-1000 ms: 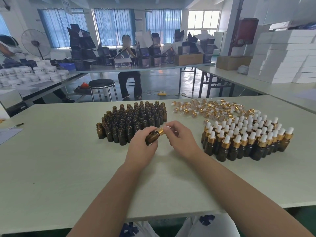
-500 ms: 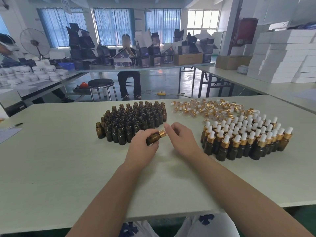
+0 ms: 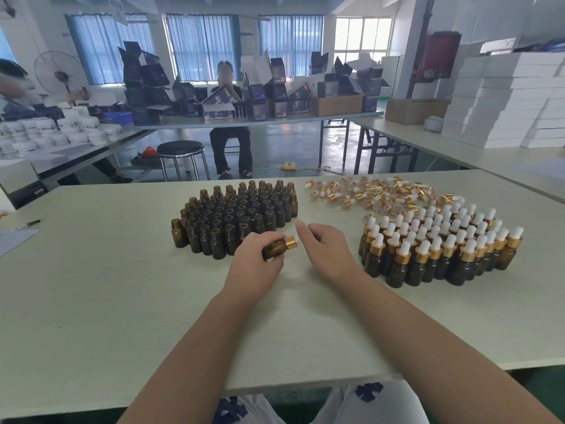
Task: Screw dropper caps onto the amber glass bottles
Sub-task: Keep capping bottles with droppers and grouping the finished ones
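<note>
Gripping the amber bottle tilted in my left hand so its dropper cap faces my right hand, fingers loose beside it, pinching nothing.

One small amber glass bottle lies tilted nearly on its side in the grip of the left hand, its mouth pointing right and fitted with a gold-collared dropper cap whose white bulb is partly hidden. Behind it on the table a tight cluster of uncapped bottles stands upright, mouths open. To the right stands a cluster of capped bottles, white bulbs up, and behind those loose dropper caps lie scattered.
</note>
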